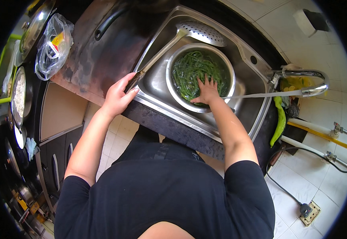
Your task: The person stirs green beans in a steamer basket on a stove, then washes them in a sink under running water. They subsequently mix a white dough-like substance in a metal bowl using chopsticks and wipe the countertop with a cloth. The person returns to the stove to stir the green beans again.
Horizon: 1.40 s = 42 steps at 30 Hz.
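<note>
A steel bowl (169, 91) stands in the stainless sink (245, 87), holding water and thin green vegetable strips (193, 67). My right hand (208, 91) is open, fingers spread and pressed down on the greens inside the bowl; its fingertips are partly among them. Beside the bowl's right rim, water streams from the chrome faucet (316, 91) toward my right wrist. My left hand (119, 95) grips the dark handle end of a skimmer (201, 32) at the sink's left edge. The skimmer's perforated head rests behind the bowl.
A long green pepper (279, 119) lies right of the sink. A clear plastic bag (55, 47) and a black curved handle (109, 24) are on the left. Farther left sits a pan of white food (19, 97). A plugged-in black cord (287, 191) hangs at right.
</note>
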Each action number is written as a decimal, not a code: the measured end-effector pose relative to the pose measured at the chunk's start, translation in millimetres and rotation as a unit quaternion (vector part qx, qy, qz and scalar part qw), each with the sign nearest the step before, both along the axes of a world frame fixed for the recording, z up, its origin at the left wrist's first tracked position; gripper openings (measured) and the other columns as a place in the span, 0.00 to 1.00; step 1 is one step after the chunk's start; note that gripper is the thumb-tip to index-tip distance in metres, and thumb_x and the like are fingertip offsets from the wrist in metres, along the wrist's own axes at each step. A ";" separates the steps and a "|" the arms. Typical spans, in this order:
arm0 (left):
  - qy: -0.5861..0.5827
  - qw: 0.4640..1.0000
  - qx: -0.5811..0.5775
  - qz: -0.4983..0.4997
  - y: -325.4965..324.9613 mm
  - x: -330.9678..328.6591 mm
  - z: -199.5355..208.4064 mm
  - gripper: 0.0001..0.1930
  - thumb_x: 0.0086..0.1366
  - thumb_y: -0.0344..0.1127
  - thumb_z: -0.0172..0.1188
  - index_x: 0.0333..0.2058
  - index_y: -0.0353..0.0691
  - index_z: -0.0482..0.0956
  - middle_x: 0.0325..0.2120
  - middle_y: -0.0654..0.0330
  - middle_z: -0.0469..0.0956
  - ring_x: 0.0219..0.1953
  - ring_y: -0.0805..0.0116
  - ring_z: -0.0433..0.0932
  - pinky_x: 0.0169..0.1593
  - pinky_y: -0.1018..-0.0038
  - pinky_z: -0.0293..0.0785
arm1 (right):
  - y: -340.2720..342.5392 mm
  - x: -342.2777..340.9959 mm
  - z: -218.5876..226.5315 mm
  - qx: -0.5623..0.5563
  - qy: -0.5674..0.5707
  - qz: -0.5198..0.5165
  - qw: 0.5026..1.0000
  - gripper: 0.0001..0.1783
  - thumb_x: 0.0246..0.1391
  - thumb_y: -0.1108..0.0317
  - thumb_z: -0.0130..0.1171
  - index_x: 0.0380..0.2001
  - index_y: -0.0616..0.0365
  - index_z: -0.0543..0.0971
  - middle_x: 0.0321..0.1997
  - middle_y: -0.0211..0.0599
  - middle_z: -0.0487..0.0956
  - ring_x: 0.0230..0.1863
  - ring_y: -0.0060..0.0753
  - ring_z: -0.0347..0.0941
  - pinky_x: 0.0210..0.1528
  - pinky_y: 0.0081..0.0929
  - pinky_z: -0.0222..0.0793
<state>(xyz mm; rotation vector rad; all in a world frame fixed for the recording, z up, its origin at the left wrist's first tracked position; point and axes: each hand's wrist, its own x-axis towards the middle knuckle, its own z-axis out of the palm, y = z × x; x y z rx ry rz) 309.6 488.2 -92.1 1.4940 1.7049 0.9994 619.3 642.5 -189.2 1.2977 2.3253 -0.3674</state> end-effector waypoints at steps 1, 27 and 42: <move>-0.018 1.000 0.003 0.003 0.1 -0.8 -5.1 0.25 0.56 0.35 0.58 0.51 0.34 0.66 0.45 0.51 0.73 0.48 0.64 0.72 0.51 0.74 0.65 | 1.4 -7.7 -2.7 -0.022 -0.035 -0.007 0.999 0.63 0.25 0.37 0.68 0.64 0.44 0.48 0.69 0.46 0.38 0.67 0.60 0.37 0.61 0.53 0.48; -0.066 0.997 0.032 -0.013 3.2 -7.4 -14.7 0.24 0.54 0.29 0.59 0.50 0.30 0.67 0.43 0.50 0.74 0.45 0.65 0.74 0.49 0.74 0.68 | 53.5 -8.2 -75.9 -0.283 0.430 -0.662 0.545 0.51 0.38 0.42 0.65 0.58 0.65 0.57 0.60 0.46 0.62 0.58 0.43 0.61 0.58 0.41 0.58; -0.043 0.998 0.035 -0.011 5.6 -1.9 -7.5 0.23 0.53 0.30 0.59 0.49 0.31 0.68 0.42 0.51 0.75 0.45 0.65 0.74 0.49 0.75 0.67 | -1.0 -120.6 3.0 -0.067 0.066 -0.217 0.972 0.45 0.46 0.58 0.57 0.64 0.45 0.45 0.61 0.57 0.56 0.56 0.53 0.62 0.58 0.48 0.56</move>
